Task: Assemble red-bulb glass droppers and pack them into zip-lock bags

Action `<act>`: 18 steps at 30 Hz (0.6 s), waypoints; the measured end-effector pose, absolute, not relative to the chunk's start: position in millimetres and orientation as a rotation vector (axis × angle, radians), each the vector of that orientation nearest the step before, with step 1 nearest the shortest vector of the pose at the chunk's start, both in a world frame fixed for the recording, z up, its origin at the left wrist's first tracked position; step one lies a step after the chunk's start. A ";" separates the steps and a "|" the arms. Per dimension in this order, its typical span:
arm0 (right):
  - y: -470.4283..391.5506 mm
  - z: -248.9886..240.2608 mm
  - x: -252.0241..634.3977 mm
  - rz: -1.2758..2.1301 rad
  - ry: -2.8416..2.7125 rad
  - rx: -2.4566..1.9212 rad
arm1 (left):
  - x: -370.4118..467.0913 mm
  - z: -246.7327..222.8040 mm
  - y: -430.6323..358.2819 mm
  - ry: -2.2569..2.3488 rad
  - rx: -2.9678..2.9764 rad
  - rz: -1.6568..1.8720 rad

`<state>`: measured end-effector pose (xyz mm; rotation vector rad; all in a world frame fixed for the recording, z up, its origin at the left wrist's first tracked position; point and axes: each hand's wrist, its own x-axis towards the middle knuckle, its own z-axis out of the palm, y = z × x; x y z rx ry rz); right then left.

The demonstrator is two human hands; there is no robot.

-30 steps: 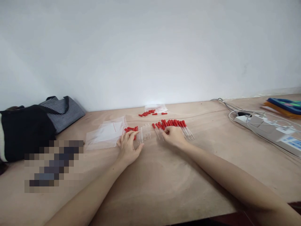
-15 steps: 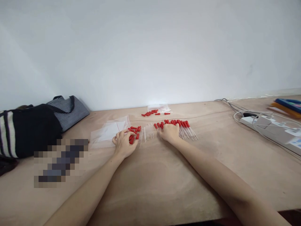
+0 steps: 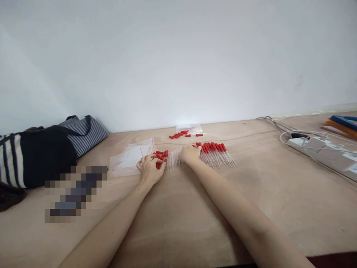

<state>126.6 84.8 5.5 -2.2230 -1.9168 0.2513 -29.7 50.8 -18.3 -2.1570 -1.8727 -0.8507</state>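
On the left, my left hand (image 3: 150, 169) bends over a small heap of red rubber bulbs (image 3: 161, 153). Its thumb and fingertips close around one bulb at the near side of the heap. Right of it lies a row of clear thin tubes (image 3: 173, 160). My right hand (image 3: 190, 153) rests at the right end of that row, with its fingers curled down and their tips hidden, so what they hold cannot be made out. Beside that hand, several droppers (image 3: 214, 153) with red bulbs on clear tubes lie side by side, bulbs facing the wall.
Behind the hands are more loose red bulbs (image 3: 179, 134) and a clear bag (image 3: 188, 127) with thin tubes. Flat plastic bags (image 3: 126, 158) lie at left, near a black-and-white bag (image 3: 47, 156). A power strip (image 3: 326, 149) with cables sits at right.
My right hand has moved left, off the droppers to the clear tubes, uncovering more red bulbs. The left hand's fingers have drawn closer together over the heap. The view has shifted slightly.
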 end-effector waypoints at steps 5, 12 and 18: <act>91.6 10.8 123.7 0.373 -1.923 -2.245 | -32.1 -14.0 50.7 -1.800 -2.100 -1.042; 64.9 24.1 145.7 0.295 -1.935 -2.097 | -20.1 -2.9 19.1 -1.268 -2.574 -1.108; 6.0 -0.6 208.5 0.042 -1.948 -1.592 | 5.0 -7.4 -14.2 -1.179 -2.924 -0.770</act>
